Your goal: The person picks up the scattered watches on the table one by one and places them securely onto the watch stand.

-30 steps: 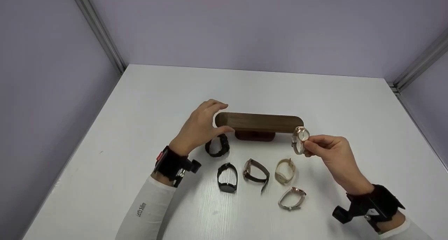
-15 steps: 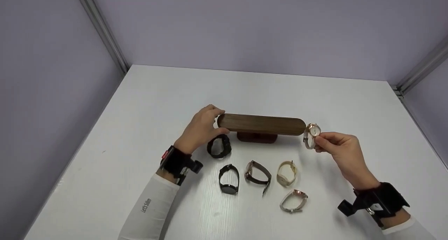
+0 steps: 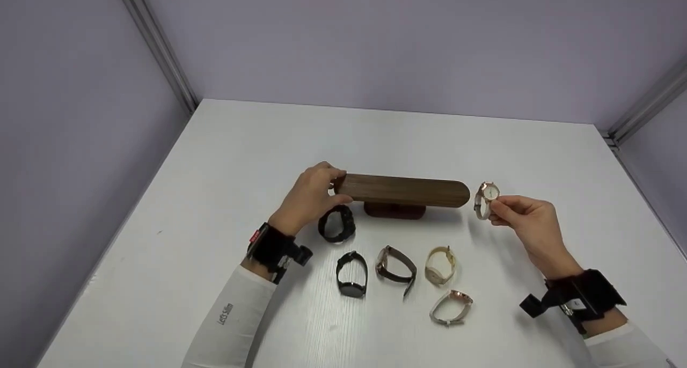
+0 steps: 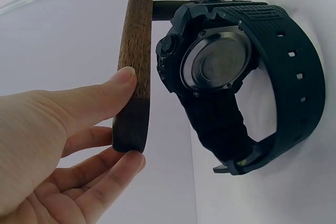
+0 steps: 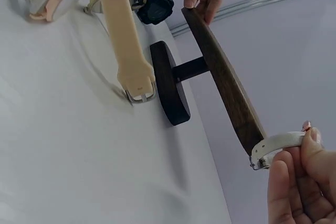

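Fingertips of your right hand [image 3: 528, 220] pinch the rose-gold watch [image 3: 485, 198] by its pale strap, holding it just off the right end of the wooden bar [image 3: 403, 190], whose long axis runs left to right toward your left hand [image 3: 308, 199]. That hand's thumb and fingers clasp the bar's far end, the black watch [image 3: 337, 224] lying just beside it.
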